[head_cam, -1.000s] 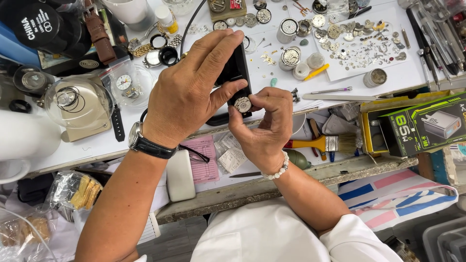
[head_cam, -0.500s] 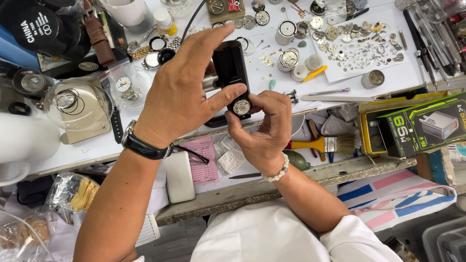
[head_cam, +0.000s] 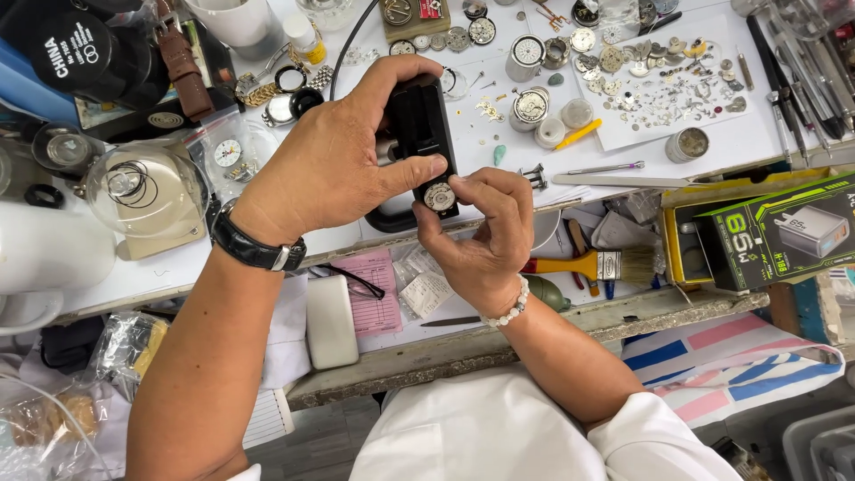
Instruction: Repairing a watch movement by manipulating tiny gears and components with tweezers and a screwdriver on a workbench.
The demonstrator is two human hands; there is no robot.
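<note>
My left hand [head_cam: 343, 165] grips a black rectangular holder [head_cam: 419, 125] from the left, thumb laid across its lower part and a finger hooked over its top. A small round silver watch movement [head_cam: 439, 197] sits at the holder's lower end. My right hand [head_cam: 485, 232] comes from below, its thumb and fingertips pinching the edge of that movement. A black watch is on my left wrist and a white bead bracelet on my right wrist.
The white workbench [head_cam: 793, 138] carries a sheet strewn with several tiny watch parts [head_cam: 663, 89], small round tins [head_cam: 525, 58], a glass dome [head_cam: 147, 191], a yellow-handled brush [head_cam: 592, 264], tools at the far right [head_cam: 806, 76] and a green-and-black box [head_cam: 784, 232].
Both hands with the holder have shifted slightly down and right in view. The grip of each hand looks the same.
</note>
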